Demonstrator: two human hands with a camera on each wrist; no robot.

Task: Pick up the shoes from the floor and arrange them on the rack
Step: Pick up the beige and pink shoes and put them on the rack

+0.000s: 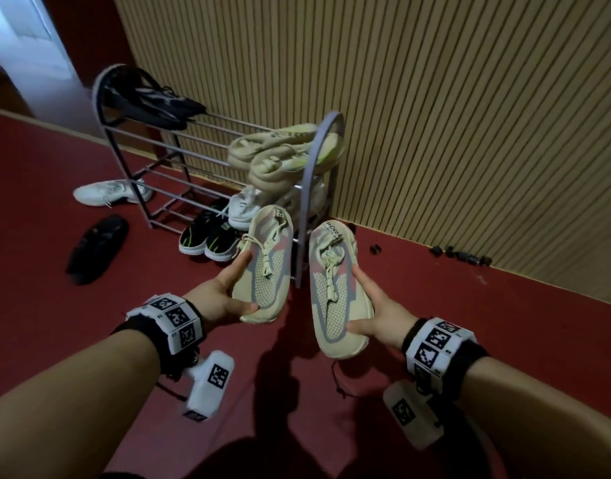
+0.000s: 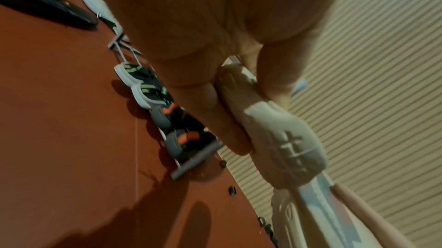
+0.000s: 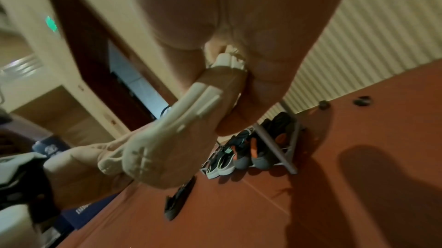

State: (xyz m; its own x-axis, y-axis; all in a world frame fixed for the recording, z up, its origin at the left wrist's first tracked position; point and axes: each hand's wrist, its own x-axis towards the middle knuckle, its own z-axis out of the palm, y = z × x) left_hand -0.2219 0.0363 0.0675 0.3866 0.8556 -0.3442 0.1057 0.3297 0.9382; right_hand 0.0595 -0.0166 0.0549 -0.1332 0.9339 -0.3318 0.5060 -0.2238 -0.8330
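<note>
I hold a pair of beige knit sneakers with grey and pink panels in the air in front of the rack. My left hand [image 1: 228,292] grips the left sneaker [image 1: 267,267] from below near its toe; its pale sole [image 2: 284,148] shows in the left wrist view. My right hand [image 1: 373,305] grips the right sneaker [image 1: 335,292] the same way, sole [image 3: 162,150] towards the right wrist camera. The grey metal shoe rack [image 1: 306,188] stands against the slatted wall. A white sneaker [image 1: 107,193] and a black shoe [image 1: 96,248] lie on the red floor at the left.
On the rack sit black shoes [image 1: 152,102] top left, a beige pair [image 1: 280,153] top right, white shoes [image 1: 245,209] lower down and a black-and-green pair [image 1: 209,238] at the bottom. Small black objects [image 1: 459,254] lie along the wall at the right.
</note>
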